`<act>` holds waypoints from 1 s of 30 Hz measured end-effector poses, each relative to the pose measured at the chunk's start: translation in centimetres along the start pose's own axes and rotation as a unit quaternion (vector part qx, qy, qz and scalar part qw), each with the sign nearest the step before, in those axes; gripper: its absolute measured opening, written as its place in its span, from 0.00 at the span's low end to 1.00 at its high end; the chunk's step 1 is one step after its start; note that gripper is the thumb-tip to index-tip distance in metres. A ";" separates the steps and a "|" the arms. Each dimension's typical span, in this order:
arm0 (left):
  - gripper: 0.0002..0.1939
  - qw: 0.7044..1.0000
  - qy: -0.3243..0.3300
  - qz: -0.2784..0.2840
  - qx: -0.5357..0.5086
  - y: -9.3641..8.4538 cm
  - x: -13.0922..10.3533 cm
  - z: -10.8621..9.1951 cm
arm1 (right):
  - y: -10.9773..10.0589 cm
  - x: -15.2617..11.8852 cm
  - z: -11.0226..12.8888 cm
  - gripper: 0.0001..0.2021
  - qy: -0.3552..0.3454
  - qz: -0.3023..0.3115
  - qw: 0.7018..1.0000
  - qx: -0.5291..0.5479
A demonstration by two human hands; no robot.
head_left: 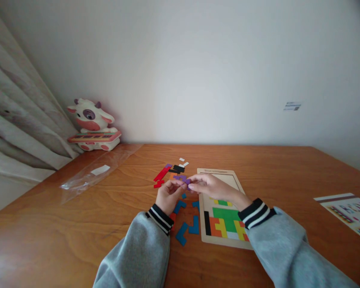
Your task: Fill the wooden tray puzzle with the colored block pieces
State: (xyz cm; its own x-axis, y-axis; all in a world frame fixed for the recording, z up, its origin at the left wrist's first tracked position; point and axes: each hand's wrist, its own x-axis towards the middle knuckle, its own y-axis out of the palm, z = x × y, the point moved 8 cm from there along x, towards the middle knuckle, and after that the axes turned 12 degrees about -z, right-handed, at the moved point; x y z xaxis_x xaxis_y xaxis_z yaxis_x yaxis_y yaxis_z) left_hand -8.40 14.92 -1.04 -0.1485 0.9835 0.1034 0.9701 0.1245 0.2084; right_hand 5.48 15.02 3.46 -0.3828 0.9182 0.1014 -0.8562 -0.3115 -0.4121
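Observation:
A small purple puzzle piece [188, 182] is pinched between the fingertips of my left hand [168, 195] and my right hand [209, 185]; the fingers cover part of it. More purple pieces lie just behind the hands. Below my right wrist lies the wooden puzzle board [202, 224], its near part filled with green, yellow, orange, black and white pieces. My right hand and forearm hide some of the board. Several blue pieces [194, 225] are scattered between my left sleeve and the board.
Red pieces [162, 173], black pieces [178, 169] and small white pieces [182, 159] lie beyond my hands. A clear plastic bag [78, 182] is on the left, near a cow toy keyboard [94, 136]. At the right lies a printed sheet [348, 208]. A wall rises behind the table.

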 end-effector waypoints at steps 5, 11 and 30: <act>0.13 0.988 0.113 0.079 0.069 1.8 -1.6 -1.2 | -0.8 -3.2 0.4 0.17 0.008 -0.059 0.998 0.023; 0.06 0.915 0.334 0.152 0.168 4.3 -4.9 -5.1 | -1.3 -5.5 -2.5 0.21 0.134 -0.050 0.973 0.178; 0.10 0.830 0.377 0.182 0.368 6.0 -6.1 -3.4 | -3.2 -7.0 -4.0 0.08 0.060 -0.158 0.985 -0.025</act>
State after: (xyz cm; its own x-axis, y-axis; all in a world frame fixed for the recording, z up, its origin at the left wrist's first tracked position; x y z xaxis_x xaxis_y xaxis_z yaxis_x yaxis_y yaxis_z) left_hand -2.31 9.23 2.87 0.3724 0.6460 0.6664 0.7899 0.1564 -0.5930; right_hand 12.30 10.55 0.39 -0.0533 0.9906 0.1257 -0.9073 0.0045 -0.4205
